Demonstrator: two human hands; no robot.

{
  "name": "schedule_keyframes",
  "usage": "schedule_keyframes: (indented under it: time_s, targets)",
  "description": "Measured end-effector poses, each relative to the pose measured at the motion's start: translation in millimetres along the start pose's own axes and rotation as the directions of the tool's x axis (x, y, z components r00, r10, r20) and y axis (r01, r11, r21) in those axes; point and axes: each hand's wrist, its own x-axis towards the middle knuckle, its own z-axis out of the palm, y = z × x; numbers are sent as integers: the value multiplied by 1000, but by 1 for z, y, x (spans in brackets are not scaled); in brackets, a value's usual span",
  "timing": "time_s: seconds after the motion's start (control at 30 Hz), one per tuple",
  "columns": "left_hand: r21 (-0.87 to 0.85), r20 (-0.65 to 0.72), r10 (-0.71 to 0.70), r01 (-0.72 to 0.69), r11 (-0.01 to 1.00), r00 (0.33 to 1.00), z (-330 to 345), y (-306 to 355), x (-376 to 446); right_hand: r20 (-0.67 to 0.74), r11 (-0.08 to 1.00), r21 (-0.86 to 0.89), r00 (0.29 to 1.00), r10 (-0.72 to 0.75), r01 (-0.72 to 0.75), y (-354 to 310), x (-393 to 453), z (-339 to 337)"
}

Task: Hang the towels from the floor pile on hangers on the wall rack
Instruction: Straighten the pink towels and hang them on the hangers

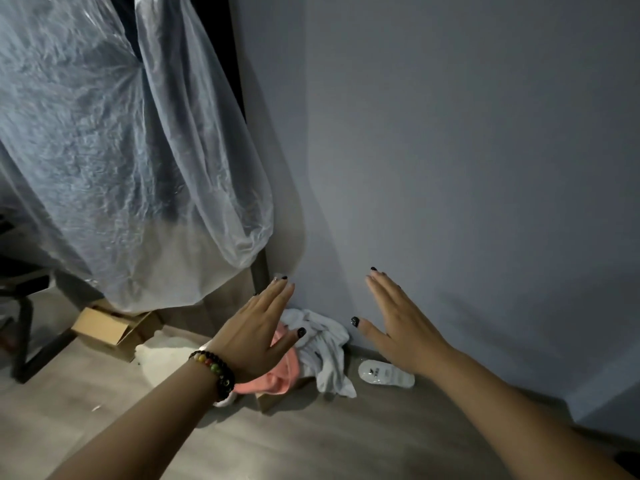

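Note:
A small pile of towels lies on the wooden floor against the grey wall: a crumpled white towel (325, 348) and a pink one (281, 374) partly under it. My left hand (258, 332), with a beaded bracelet on the wrist, is held flat and open in the air above the pink towel. My right hand (398, 327) is also flat and open, to the right of the pile, in front of the wall. Neither hand touches anything. No hanger or rack shows in view.
A large clear plastic cover (131, 150) hangs at the left over dark clothes. Below it lie an open cardboard box (104, 327) and a white fluffy cloth (162, 358). A white bottle (386, 374) lies by the wall. A dark chair (20, 306) stands far left.

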Motion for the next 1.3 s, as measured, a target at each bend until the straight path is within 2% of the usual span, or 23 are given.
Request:
schedule_keyframes:
  time_s: [0.23, 0.47, 0.7, 0.93, 1.1, 1.3]
  targets:
    - [-58, 46, -49, 51, 997, 998, 30, -62, 26, 97, 998, 48, 995, 36, -41, -7, 63, 45]
    - [-72, 79, -160, 166, 984, 984, 82, -108, 101, 167, 990, 99, 982, 85, -102, 42, 148, 85]
    - [-122, 155, -345, 364, 923, 926, 135, -150, 163, 301, 979, 121, 946, 123, -166, 92, 232, 121]
    - [-159, 293, -455, 512, 844, 841, 184, -186, 196, 344, 956, 193, 928, 145, -221, 121, 276, 173]
    - [-158, 336, -467, 538, 828, 818, 245, -207, 217, 367, 927, 237, 910, 191, -290, 144, 293, 233]
    - [-175, 387, -475, 569, 804, 790, 354, -247, 221, 379, 898, 293, 902, 205, -327, 180, 315, 335]
